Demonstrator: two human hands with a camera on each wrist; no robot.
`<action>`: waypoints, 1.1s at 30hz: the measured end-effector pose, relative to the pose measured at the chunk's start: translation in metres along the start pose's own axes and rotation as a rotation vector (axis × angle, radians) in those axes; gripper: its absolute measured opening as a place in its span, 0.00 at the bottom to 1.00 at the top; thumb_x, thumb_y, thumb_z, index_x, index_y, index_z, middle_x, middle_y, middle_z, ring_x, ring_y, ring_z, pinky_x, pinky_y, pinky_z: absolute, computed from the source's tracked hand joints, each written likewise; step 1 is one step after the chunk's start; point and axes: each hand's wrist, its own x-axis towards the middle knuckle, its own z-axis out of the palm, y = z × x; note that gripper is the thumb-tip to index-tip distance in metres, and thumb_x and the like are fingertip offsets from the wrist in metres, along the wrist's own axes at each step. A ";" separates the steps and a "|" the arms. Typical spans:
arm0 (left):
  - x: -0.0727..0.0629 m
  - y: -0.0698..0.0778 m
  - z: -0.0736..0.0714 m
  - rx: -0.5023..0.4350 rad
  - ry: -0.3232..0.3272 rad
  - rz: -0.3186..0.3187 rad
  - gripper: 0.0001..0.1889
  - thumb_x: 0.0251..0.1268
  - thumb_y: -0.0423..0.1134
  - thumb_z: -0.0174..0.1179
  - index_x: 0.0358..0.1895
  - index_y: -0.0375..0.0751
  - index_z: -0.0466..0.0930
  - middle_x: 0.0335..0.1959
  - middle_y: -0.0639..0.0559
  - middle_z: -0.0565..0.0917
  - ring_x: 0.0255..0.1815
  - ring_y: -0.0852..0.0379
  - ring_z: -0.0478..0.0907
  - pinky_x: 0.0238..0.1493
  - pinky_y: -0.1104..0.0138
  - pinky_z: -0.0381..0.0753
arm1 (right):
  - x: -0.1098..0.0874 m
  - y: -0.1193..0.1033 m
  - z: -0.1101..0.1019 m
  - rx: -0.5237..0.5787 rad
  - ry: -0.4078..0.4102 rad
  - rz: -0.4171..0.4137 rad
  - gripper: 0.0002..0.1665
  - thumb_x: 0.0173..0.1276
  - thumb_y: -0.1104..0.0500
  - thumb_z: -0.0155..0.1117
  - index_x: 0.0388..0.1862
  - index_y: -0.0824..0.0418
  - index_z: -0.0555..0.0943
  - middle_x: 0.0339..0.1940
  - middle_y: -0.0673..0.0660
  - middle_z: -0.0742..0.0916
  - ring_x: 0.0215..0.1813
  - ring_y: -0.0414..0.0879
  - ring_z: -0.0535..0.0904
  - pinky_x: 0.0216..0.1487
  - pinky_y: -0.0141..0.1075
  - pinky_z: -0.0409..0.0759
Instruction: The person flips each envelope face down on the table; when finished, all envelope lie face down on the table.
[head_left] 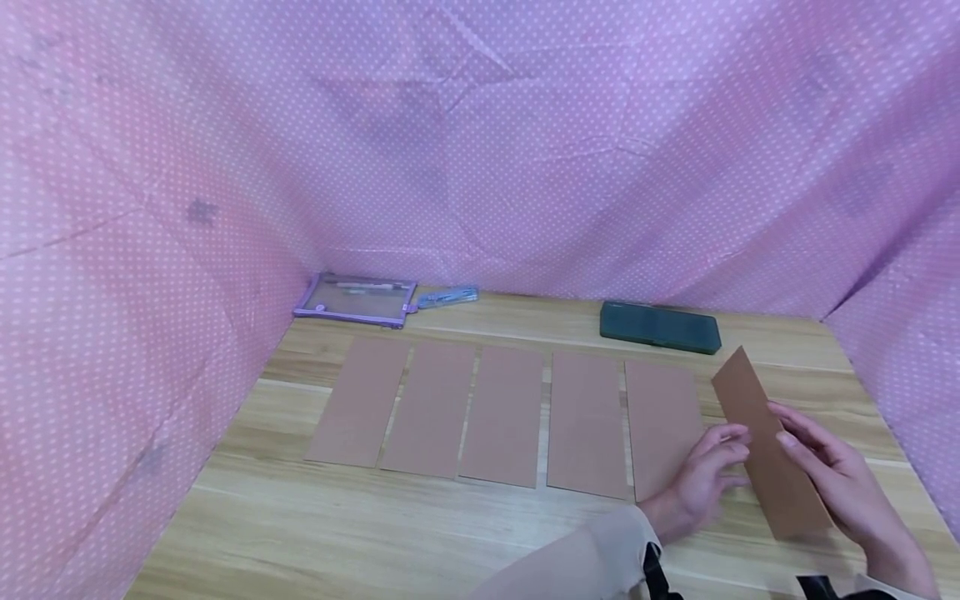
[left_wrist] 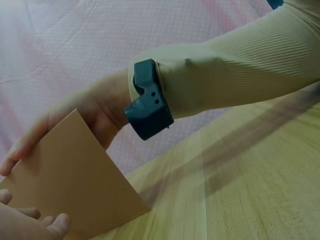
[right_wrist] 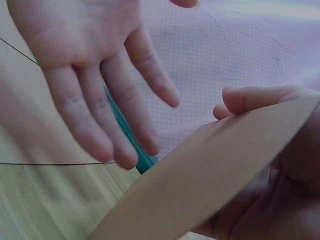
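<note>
A brown card (head_left: 765, 467) stands tilted at the right of the table, its lower edge close to the wood. My right hand (head_left: 847, 479) grips it by its right long edge, thumb on one face and fingers behind. On the card's other side is my left hand (head_left: 701, 483), its fingers extended toward the card and holding nothing. In the right wrist view, a gap shows between the left hand's fingers (right_wrist: 95, 115) and the card (right_wrist: 200, 175). Several matching brown cards (head_left: 506, 417) lie flat in a row to the left, the nearest card (head_left: 663, 417) partly beneath the left hand.
Along the back of the table lie a clear pouch with purple trim (head_left: 360, 300), a small blue item (head_left: 447, 297) and a dark green case (head_left: 660, 327). Pink dotted cloth (head_left: 480, 167) hangs behind and at both sides of the wooden table (head_left: 300, 533).
</note>
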 end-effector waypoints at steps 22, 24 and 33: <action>0.008 -0.017 -0.008 0.034 0.044 -0.111 0.27 0.65 0.37 0.48 0.69 0.44 0.66 0.70 0.47 0.71 0.70 0.52 0.65 0.64 0.55 0.67 | -0.003 0.010 -0.013 0.104 0.108 0.044 0.31 0.76 0.73 0.45 0.75 0.57 0.68 0.62 0.27 0.78 0.57 0.16 0.73 0.49 0.10 0.71; 0.008 -0.017 -0.009 0.020 0.042 -0.111 0.26 0.65 0.37 0.48 0.68 0.43 0.66 0.70 0.46 0.70 0.71 0.50 0.64 0.66 0.53 0.67 | -0.004 0.012 -0.014 0.188 0.111 0.070 0.31 0.77 0.73 0.44 0.74 0.55 0.69 0.60 0.27 0.80 0.55 0.19 0.76 0.45 0.14 0.76; 0.010 -0.020 -0.011 -0.012 0.035 -0.124 0.26 0.67 0.36 0.47 0.69 0.41 0.64 0.70 0.43 0.69 0.76 0.40 0.59 0.72 0.36 0.61 | -0.007 0.016 -0.025 0.506 0.075 0.197 0.32 0.80 0.69 0.36 0.71 0.41 0.72 0.49 0.39 0.89 0.36 0.43 0.90 0.24 0.44 0.85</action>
